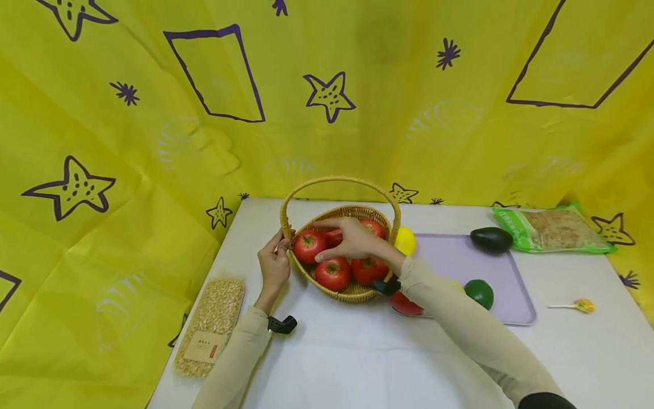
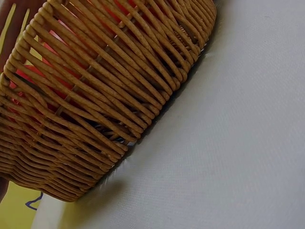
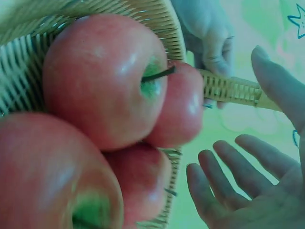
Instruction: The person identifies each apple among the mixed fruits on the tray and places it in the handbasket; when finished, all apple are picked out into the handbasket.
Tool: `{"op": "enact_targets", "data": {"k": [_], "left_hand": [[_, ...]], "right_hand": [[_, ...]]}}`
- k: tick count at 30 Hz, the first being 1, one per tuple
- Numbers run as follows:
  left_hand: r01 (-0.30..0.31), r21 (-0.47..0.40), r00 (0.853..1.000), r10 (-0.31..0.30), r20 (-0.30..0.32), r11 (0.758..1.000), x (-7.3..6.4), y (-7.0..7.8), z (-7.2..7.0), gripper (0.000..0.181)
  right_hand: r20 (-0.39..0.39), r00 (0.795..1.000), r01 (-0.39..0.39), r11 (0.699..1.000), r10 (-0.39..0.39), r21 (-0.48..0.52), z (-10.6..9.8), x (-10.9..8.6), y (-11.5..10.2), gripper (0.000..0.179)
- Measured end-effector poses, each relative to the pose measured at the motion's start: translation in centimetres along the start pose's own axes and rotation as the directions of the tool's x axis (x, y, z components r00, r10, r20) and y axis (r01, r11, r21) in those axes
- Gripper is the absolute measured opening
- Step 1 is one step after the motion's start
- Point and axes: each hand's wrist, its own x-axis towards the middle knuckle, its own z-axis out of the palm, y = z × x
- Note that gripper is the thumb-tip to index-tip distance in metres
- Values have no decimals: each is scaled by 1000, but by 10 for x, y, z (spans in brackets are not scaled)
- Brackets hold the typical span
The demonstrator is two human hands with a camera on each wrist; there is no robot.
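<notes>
A wicker basket (image 1: pixel 351 297) with an arched handle (image 1: pixel 339 179) holds several red apples (image 1: pixel 333 275). My left hand (image 1: pixel 275 266) grips the basket at its left side, where the handle meets the rim. Above the apples hovers my right hand (image 1: pixel 352 238), its fingers and thumb spread apart. In the right wrist view, that right hand (image 3: pixel 252 191) has nothing in its grasp, and big apples (image 3: pixel 105 81) fill the basket beside it. The woven wall (image 2: pixel 95 86) fills much of the left wrist view, with red showing through its gaps.
Right of the basket, a lilac tray (image 1: pixel 444 267) bears an avocado (image 1: pixel 491 240), a green fruit or vegetable (image 1: pixel 479 293) and yellow and red items partly hidden by my arm. Bagged food (image 1: pixel 554 228) and a lollipop (image 1: pixel 585 305) lie further right. A packet of kernels (image 1: pixel 217 307) lies left.
</notes>
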Motion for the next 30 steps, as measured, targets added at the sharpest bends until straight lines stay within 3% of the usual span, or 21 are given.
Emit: {"op": "enact_targets", "data": {"k": [7,12,25,30], "left_hand": [[16,-18,1000,-16,13,1000,0,-7,-2,31],[20,-30,999,-19,27,999,-1,-5,-3,31],[14,4,1000,-14,-2,1000,0,-6,-1,30],[5,11,1000,-5,-3,1000,-1,7,1,29]], "right_hand": [[-4,997,77,997,-77,-3,-21,-36,-7,89],[10,989,146,987,-147,62,-34,-63,-6,96],[5,993,115,993,-115,-7,-47,-123,24,94],[-1,996,86,996,-86,-34,-49,-143,37,92]]}}
